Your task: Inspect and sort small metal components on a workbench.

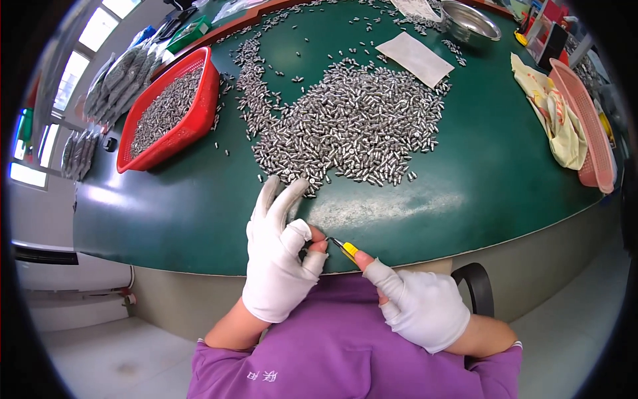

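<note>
My left hand (279, 266) is in a white glove with bare thumb and index fingertips, pinched together over the table's near edge. Whatever sits in that pinch is too small to make out. The other left fingers stretch toward a large pile of small silvery metal pins (352, 126), close to its near edge. In my gloved right hand (428, 306) is a slim yellow-and-black tool (349, 249), gripped between thumb and fingers. Its dark narrow tip points left and reaches my left fingertips; whether it touches anything there cannot be told.
On the green table (492, 179), a red basket (193, 130) full of pins stands at the left. Beyond the pile are a paper sheet (415, 58) and a steel bowl (468, 23). A pink basket (585, 120) and pale cloth (548, 113) lie right. Bags (116, 86) are far left.
</note>
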### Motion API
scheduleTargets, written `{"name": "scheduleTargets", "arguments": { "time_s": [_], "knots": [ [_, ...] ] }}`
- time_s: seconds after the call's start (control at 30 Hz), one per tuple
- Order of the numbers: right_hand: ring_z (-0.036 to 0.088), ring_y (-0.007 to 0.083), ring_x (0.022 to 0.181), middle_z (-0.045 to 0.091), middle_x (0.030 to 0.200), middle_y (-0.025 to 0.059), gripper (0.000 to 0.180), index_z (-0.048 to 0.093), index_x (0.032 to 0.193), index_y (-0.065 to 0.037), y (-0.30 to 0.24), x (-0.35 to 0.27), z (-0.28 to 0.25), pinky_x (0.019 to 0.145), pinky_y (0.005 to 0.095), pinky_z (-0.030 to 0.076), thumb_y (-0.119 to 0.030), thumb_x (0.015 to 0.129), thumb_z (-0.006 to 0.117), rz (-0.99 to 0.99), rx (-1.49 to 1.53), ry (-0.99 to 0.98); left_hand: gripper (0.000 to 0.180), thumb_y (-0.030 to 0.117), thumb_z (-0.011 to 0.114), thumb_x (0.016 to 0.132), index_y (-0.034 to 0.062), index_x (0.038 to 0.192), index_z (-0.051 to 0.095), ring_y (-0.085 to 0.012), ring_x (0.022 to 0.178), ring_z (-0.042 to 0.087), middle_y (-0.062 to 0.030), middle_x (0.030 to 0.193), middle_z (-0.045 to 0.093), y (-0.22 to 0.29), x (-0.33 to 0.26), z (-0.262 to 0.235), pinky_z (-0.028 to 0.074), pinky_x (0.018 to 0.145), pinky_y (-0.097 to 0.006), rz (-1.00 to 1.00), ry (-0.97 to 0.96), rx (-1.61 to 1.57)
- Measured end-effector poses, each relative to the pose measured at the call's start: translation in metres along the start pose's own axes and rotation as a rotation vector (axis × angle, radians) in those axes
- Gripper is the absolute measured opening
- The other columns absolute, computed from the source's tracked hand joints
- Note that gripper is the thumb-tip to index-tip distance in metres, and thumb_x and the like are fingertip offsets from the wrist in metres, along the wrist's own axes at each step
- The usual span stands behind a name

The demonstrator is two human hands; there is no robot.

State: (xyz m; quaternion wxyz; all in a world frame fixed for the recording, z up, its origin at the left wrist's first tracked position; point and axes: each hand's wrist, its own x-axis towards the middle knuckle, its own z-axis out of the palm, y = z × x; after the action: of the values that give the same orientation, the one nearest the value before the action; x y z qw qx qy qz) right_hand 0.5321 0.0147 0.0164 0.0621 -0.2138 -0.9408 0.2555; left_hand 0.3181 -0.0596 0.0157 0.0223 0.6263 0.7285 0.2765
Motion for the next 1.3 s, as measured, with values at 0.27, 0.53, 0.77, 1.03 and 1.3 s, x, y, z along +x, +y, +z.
{"name": "scheduleTargets", "arguments": {
  "time_s": [0.27,0.53,0.77,1.03,1.3],
  "knots": [
    [0.055,0.0201,0.049,0.051,0.06,0.0046,0.074,0.041,0.146,-0.019,0.003,0.003,0.004,0.043,0.0362,0.047,-0.018,0.077,0.065,-0.04,0.002,0.033,0.023,0.001,0.07,0.068,0.0072,0.078,0.05,-0.0534,0.13,0.037,-0.0214,0.135,0.05,0.002,0.0,-0.001,0.034,0.105,-0.054,-0.016,-0.016,-0.011],
    [0.058,0.0202,0.052,0.056,0.062,0.0042,0.069,0.043,0.144,-0.016,0.003,0.013,-0.014,0.044,0.0347,0.047,-0.016,0.078,0.063,-0.103,0.019,-0.027,0.034,-0.001,0.071,0.069,0.0079,0.084,0.042,-0.0547,0.129,0.037,-0.0217,0.132,0.052,0.001,0.003,-0.004,0.036,0.102,-0.055,0.053,-0.034,-0.03],
    [0.059,0.0225,0.053,0.058,0.064,0.0054,0.066,0.047,0.142,-0.019,-0.001,0.014,-0.012,0.047,0.0362,0.05,-0.014,0.078,0.062,0.014,0.036,-0.062,0.034,-0.001,0.07,0.069,0.0079,0.085,0.041,-0.0551,0.128,0.038,-0.0216,0.131,0.053,0.0,0.002,-0.001,0.037,0.102,-0.056,0.052,-0.011,-0.015],
    [0.06,0.0233,0.053,0.06,0.063,0.0057,0.063,0.052,0.138,-0.017,0.004,0.012,-0.007,0.05,0.0363,0.049,-0.009,0.076,0.062,-0.035,0.073,0.039,0.034,-0.002,0.07,0.069,0.0075,0.084,0.041,-0.0544,0.129,0.038,-0.0213,0.131,0.052,0.003,0.003,0.0,0.037,0.102,-0.055,0.035,0.003,-0.009],
    [0.059,0.0235,0.05,0.06,0.06,0.0053,0.06,0.053,0.135,-0.015,-0.005,0.016,-0.027,0.048,0.0363,0.048,-0.006,0.076,0.06,-0.028,-0.017,-0.05,0.033,-0.003,0.07,0.067,0.0061,0.082,0.041,-0.0541,0.13,0.038,-0.0203,0.132,0.053,0.0,-0.001,0.0,0.038,0.102,-0.054,0.056,0.011,-0.044]
  ]
}}
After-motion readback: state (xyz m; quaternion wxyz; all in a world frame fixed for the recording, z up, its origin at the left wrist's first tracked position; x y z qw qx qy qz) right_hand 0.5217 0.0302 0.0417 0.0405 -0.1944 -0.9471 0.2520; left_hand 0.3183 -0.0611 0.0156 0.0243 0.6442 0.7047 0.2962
